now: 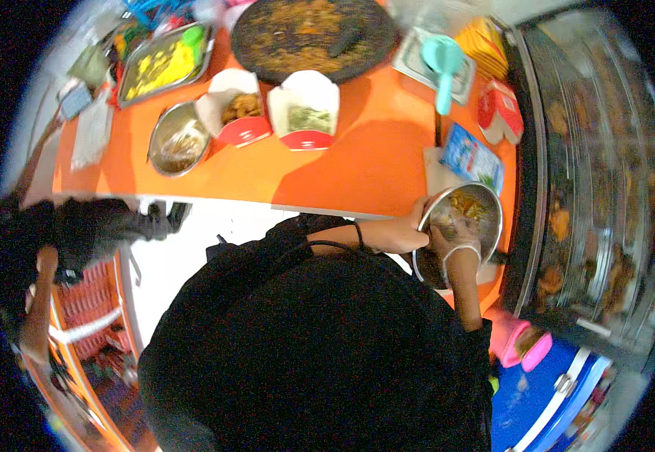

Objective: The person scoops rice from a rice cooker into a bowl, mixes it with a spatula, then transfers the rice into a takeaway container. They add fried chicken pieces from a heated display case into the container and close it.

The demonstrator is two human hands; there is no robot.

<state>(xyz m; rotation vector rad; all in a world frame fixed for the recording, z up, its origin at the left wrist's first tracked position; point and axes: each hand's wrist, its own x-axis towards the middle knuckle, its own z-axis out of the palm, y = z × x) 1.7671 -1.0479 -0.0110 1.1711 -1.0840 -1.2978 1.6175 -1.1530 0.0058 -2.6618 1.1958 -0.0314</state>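
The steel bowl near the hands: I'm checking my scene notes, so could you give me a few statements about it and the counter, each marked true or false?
1. The left hand grips the rim of the steel bowl. True.
2. The right hand is inside that bowl. True.
3. The counter is blue. False: it is orange.
4. Both white takeaway boxes are closed. False: both stand open with food inside.
5. A second steel bowl sits left of the boxes. True.
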